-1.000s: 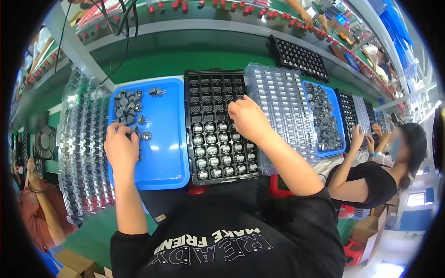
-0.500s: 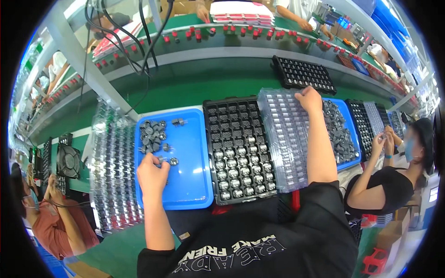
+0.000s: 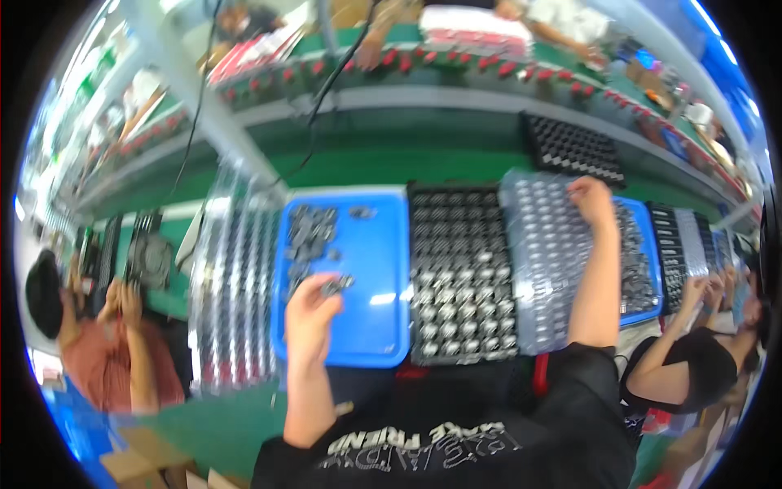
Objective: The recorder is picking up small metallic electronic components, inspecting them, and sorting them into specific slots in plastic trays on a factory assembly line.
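The black grid tray (image 3: 460, 273) looks filled through its nearer rows, far rows empty; loose parts (image 3: 308, 236) remain on the blue tray (image 3: 371, 326); the left hand (image 3: 309, 314) pinches one small part (image 3: 336, 284); the right hand (image 3: 592, 201) rests on clear blister trays (image 3: 542, 253), its finger spread I cannot tell.

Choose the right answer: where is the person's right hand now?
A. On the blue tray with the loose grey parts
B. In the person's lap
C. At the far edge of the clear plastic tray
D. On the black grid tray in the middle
C: the right hand reaches to the far edge of the clear plastic tray, while the left hand is over the blue tray.
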Demonstrator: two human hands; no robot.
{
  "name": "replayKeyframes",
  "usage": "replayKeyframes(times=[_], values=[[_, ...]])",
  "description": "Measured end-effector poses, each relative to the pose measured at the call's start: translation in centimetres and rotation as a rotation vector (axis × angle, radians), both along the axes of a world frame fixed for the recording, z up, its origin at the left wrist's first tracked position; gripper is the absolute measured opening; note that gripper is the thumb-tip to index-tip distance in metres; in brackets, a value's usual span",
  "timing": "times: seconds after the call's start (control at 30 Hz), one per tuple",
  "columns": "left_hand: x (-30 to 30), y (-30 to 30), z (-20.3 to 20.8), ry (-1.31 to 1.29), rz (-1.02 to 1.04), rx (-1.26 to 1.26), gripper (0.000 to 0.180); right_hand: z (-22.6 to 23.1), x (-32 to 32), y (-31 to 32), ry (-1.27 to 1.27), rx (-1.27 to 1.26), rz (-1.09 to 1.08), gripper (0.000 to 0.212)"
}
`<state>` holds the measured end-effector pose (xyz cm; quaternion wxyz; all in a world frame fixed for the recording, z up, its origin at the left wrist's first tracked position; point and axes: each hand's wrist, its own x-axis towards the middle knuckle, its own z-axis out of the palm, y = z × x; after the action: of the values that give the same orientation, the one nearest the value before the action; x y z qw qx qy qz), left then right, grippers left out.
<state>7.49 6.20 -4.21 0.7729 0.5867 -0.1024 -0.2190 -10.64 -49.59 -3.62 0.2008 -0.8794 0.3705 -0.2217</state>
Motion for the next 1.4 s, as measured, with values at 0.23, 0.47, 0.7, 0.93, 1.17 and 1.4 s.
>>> replayKeyframes(times=[0.23,0.47,0.7,0.93,1.17,1.4], values=[[-3.6,-1.1,1.2,0.396,-0.208,-0.363,0.034,5.5,3.5,12.9,-0.240,0.279,0.233,0.015],[-5.8,-2.5,2.7,0.233,-0.382,-0.396,0.029,6.0,0.1,34.4,-0.632,0.866,0.547,0.020],[-6.4,-2.7,2.8,0.229,-0.427,-0.624,0.029,5.4,0.0,38.3,-0.674,0.831,0.496,0.027],[-7.7,-3.2,3.7,0.038,-0.263,-0.446,0.044,5.5,0.7,38.7,-0.652,0.134,0.617,0.036],[-7.5,-2.9,4.1,-0.096,-0.309,-0.395,0.037,5.3,0.6,38.6,-0.673,0.033,0.618,0.036],[-7.5,-1.8,4.1,-0.159,-0.331,-0.223,0.037,5.2,0.0,38.3,-0.627,0.073,0.644,0.032]])
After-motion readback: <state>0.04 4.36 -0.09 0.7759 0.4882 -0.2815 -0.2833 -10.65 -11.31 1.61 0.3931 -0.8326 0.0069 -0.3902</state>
